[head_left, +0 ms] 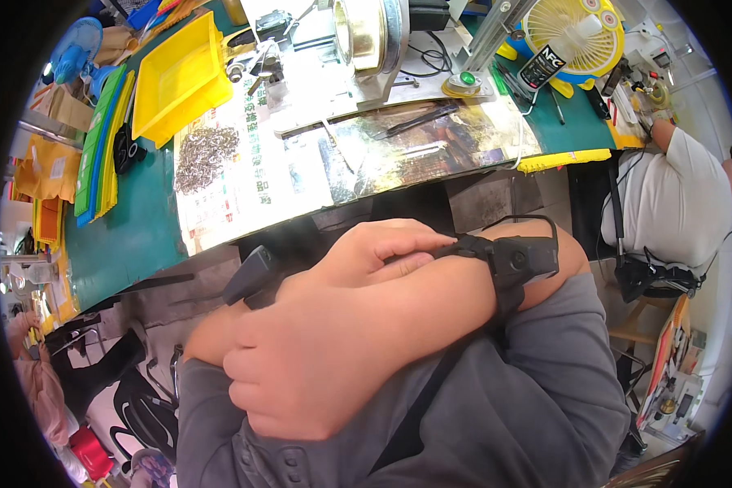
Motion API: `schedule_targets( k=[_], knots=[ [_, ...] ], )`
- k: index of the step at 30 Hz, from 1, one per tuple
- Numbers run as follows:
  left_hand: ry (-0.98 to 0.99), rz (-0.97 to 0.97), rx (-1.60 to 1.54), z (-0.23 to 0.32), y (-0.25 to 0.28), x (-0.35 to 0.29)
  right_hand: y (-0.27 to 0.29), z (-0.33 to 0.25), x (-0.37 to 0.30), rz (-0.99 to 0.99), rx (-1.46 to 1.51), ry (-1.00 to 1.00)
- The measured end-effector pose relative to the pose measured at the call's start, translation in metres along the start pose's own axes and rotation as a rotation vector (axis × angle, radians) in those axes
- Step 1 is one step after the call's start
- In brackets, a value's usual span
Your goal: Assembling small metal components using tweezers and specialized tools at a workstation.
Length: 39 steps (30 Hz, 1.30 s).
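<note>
My forearms lie crossed over my lap. My right hand (301, 362) reaches to the left, back upward, with its fingers curled; their tips and anything under them are hidden. Above it, my left hand (370, 248) points right, its finger and thumb closed on a black wrist strap (508, 297). That strap goes round my right forearm and carries a small black camera-like box (529, 257). Another black device (250, 272) sits by my left wrist, partly covered. Neither hand touches the workbench.
The green-topped workbench (114, 256) curves ahead, bearing a yellow tray (179, 81), a pile of small metal pieces (206, 157), a machine with a brass-coloured wheel (362, 37), a bottle (561, 50) and a yellow fan (598, 32). Another person (667, 191) sits at right.
</note>
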<state>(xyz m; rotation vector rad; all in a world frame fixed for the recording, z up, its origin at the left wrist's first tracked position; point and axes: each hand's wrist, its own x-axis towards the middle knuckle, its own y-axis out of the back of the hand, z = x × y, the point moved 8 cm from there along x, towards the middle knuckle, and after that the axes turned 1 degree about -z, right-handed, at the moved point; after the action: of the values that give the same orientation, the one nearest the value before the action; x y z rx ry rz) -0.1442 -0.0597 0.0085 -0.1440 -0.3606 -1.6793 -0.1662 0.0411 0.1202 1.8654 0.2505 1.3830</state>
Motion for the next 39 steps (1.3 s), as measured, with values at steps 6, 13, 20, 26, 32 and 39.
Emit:
schedule_targets(
  k=[6, 13, 20, 26, 32, 39],
  knots=[
    [-0.153, -0.077, 0.135, 0.012, -0.007, -0.001, 0.004, -0.003, 0.001, -0.028, 0.009, -0.044],
    [-0.142, 0.032, 0.066, 0.018, -0.003, 0.007, 0.014, -0.004, 0.015, 0.063, 0.043, -0.054],
    [-0.233, 0.023, 0.07, 0.015, 0.0, 0.008, 0.011, -0.003, 0.014, 0.088, 0.054, -0.08],
    [-0.231, 0.038, 0.061, 0.023, 0.002, 0.008, 0.009, -0.008, 0.015, 0.026, 0.156, -0.082],
    [-0.203, 0.053, 0.149, 0.018, 0.0, 0.007, -0.008, -0.017, 0.018, 0.035, 0.193, -0.059],
    [-0.201, 0.093, 0.487, 0.033, 0.001, 0.007, -0.016, -0.015, 0.012, -0.034, 0.224, -0.078]
  ],
)
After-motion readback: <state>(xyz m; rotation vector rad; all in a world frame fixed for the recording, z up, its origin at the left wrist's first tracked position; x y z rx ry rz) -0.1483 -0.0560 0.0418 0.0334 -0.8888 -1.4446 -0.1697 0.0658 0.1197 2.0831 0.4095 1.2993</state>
